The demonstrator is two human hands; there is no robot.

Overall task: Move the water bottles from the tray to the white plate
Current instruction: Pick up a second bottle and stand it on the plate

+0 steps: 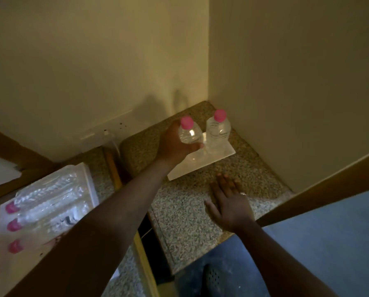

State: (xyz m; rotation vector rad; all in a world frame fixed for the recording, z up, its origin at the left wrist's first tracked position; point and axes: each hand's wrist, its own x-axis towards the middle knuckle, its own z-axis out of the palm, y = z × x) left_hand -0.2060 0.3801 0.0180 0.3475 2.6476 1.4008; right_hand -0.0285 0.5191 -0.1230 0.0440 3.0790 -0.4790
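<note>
- Far out to the left of the left hand (175, 144), back along its forearm, the tray (89, 181) holds three water bottles lying on their sides, pink caps toward the person: the far one (44, 189), the middle one (48, 213) and the near one (18, 246), which the forearm partly covers. By my reckoning these three are what is left to move.
- The left hand is wrapped around the body of an upright bottle (190, 133), fingers curled on it just below the shoulder. It is over the near-left part of the white plate (185, 168); whether its base touches the plate I cannot tell.
- Just to the right of that hand, one bottle (217, 133) stands upright on the plate, not held, so that one looks done.
- The right hand (228, 202) lies nearer the person than the plate, fingers spread flat on the speckled counter (179, 221), holding nothing.
- Judged so: one placed, one arriving, three to go.
</note>
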